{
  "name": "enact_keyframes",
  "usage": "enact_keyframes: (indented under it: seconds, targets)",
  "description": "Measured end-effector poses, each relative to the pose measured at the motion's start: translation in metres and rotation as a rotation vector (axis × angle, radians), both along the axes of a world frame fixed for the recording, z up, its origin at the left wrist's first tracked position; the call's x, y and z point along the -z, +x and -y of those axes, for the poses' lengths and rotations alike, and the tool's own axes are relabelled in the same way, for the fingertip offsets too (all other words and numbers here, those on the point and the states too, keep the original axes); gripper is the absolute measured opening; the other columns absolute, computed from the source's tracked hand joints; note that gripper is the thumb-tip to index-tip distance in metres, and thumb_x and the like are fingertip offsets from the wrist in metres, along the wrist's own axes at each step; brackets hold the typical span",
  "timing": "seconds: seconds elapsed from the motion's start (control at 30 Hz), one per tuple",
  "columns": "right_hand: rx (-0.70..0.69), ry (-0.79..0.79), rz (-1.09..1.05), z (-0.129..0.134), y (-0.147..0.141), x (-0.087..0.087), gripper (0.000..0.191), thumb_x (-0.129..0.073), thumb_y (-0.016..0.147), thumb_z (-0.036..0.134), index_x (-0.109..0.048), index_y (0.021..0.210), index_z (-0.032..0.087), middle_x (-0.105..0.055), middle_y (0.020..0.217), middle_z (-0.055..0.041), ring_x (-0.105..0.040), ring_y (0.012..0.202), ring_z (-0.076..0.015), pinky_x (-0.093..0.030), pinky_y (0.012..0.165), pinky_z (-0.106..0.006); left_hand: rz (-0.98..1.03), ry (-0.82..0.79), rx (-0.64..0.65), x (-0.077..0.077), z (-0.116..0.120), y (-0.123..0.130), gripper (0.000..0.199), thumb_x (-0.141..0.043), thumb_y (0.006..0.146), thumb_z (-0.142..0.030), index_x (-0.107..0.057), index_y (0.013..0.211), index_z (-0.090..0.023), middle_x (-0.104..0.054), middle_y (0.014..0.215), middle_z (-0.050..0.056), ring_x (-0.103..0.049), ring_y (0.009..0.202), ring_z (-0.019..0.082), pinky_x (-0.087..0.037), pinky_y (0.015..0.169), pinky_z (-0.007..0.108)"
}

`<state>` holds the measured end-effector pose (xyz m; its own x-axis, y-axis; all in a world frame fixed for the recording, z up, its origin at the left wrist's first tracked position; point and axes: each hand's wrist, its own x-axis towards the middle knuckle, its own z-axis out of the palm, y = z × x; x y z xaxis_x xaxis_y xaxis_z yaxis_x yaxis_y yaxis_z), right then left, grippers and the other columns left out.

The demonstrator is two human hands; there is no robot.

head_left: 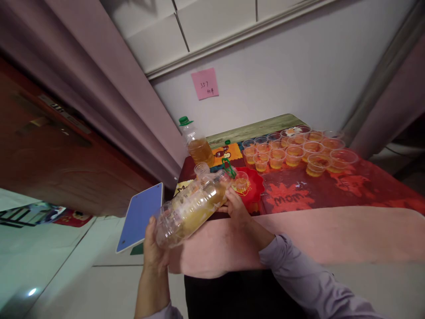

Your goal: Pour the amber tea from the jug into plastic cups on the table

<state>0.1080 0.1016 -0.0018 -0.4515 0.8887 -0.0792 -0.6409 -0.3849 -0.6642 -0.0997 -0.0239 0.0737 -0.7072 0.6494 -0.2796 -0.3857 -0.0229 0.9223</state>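
A large clear plastic bottle (195, 208) with yellowish liquid is tilted, its neck pointing right toward a small clear cup (241, 181) on a red scalloped plate (257, 186). My left hand (154, 246) grips the bottle's base end. Near the neck, my right hand (235, 204) holds its side with bent fingers. The bottle's green handle ring (228, 168) hangs at the neck. Whether liquid is flowing cannot be made out. Several clear cups (294, 155) with orange-yellow liquid stand in rows at the right back.
A second bottle with a green cap (200, 150) stands upright at the back left. A loose green cap (227, 142) lies beside it. One clear cup (202, 169) is behind the held bottle. A blue board (141, 217) is left of the table, whose pink front edge (299, 235) faces me.
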Motion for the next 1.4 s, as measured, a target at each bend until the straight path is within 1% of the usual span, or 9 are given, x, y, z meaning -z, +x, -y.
enact_keyframes:
  seconds: [0.13, 0.27, 0.4, 0.57, 0.77, 1.0, 1.13, 1.27, 1.4]
  targets:
    - [-0.024, 0.032, -0.128, -0.001, 0.004, -0.005, 0.062, -0.079, 0.088, 0.051, -0.061, 0.145, 0.032, -0.074, 0.145, -0.0080, -0.075, 0.121, -0.0290, -0.067, 0.093, -0.045, 0.117, 0.130, -0.041, 0.028, 0.000, -0.010, 0.055, -0.073, 0.087, -0.064, -0.081, 0.118, -0.018, -0.086, 0.107, 0.010, -0.081, 0.101, 0.031, -0.067, 0.096, 0.047]
    - [-0.087, 0.069, -0.224, -0.005, 0.004, -0.005, 0.054, -0.079, 0.087, 0.050, -0.068, 0.135, 0.027, -0.076, 0.140, -0.0100, -0.073, 0.126, -0.0272, -0.065, 0.097, -0.042, 0.329, 0.344, 0.136, 0.060, 0.000, -0.009, 0.064, -0.064, 0.094, -0.066, -0.072, 0.143, -0.026, -0.081, 0.134, 0.014, -0.073, 0.128, 0.041, -0.058, 0.108, 0.067]
    - [-0.272, 0.100, -0.108, -0.006, 0.001, 0.003, 0.044, -0.084, 0.081, 0.052, -0.074, 0.112, 0.023, -0.081, 0.113, -0.0088, -0.078, 0.101, -0.0232, -0.066, 0.085, -0.036, 0.481, 0.506, 0.256, 0.102, 0.000, -0.009, 0.068, -0.059, 0.093, -0.075, -0.069, 0.148, -0.037, -0.079, 0.140, 0.012, -0.072, 0.130, 0.043, -0.053, 0.110, 0.076]
    - [-0.462, 0.235, 0.077, 0.001, 0.001, 0.011, 0.042, -0.083, 0.083, 0.057, -0.073, 0.100, 0.020, -0.079, 0.095, -0.0063, -0.076, 0.081, -0.0178, -0.061, 0.070, -0.028, 0.529, 0.628, 0.335, 0.135, -0.001, -0.014, 0.068, -0.054, 0.095, -0.076, -0.062, 0.155, -0.046, -0.073, 0.153, 0.005, -0.069, 0.138, 0.041, -0.056, 0.110, 0.066]
    - [-0.461, 0.504, 0.393, 0.014, 0.004, 0.011, 0.042, -0.083, 0.085, 0.059, -0.070, 0.097, 0.022, -0.071, 0.078, 0.0005, -0.067, 0.064, -0.0143, -0.055, 0.060, -0.027, 0.661, 0.739, 0.385, 0.134, -0.002, -0.015, 0.070, -0.057, 0.093, -0.077, -0.067, 0.152, -0.039, -0.075, 0.149, 0.010, -0.068, 0.139, 0.045, -0.056, 0.107, 0.071]
    - [0.018, 0.964, 0.958, -0.015, 0.058, -0.031, 0.019, -0.071, 0.097, 0.040, -0.077, 0.090, 0.022, -0.072, 0.070, -0.0002, -0.064, 0.064, -0.0157, -0.046, 0.062, -0.028, 0.670, 0.710, 0.382, 0.132, -0.006, -0.011, 0.076, -0.062, 0.089, -0.078, -0.064, 0.155, -0.039, -0.076, 0.147, 0.013, -0.070, 0.133, 0.048, -0.059, 0.101, 0.071]
    - [0.306, 1.060, 1.455, -0.062, 0.093, -0.055, 0.035, -0.076, 0.096, 0.048, -0.078, 0.119, 0.022, -0.082, 0.115, -0.0131, -0.076, 0.102, -0.0301, -0.056, 0.088, -0.041, 0.658, 0.663, 0.329, 0.131, -0.006, -0.009, 0.078, -0.065, 0.086, -0.079, -0.066, 0.152, -0.038, -0.074, 0.149, 0.013, -0.070, 0.132, 0.046, -0.060, 0.098, 0.069]
    - [0.220, 1.159, 1.775, -0.091, 0.100, -0.052, 0.073, -0.081, 0.088, 0.066, -0.072, 0.137, 0.013, -0.064, 0.154, -0.0276, -0.060, 0.142, -0.0442, -0.047, 0.117, -0.057, 0.645, 0.616, 0.283, 0.131, -0.005, -0.009, 0.076, -0.063, 0.088, -0.078, -0.068, 0.150, -0.035, -0.075, 0.146, 0.015, -0.067, 0.136, 0.046, -0.058, 0.100, 0.072]
    - [0.154, 1.128, 1.863, -0.094, 0.087, -0.040, 0.071, -0.076, 0.090, 0.069, -0.076, 0.129, 0.010, -0.053, 0.165, -0.0307, -0.048, 0.153, -0.0461, -0.037, 0.126, -0.062, 0.629, 0.623, 0.278, 0.129, -0.005, -0.008, 0.072, -0.062, 0.089, -0.079, -0.070, 0.147, -0.037, -0.077, 0.143, 0.014, -0.066, 0.137, 0.046, -0.059, 0.099, 0.071]
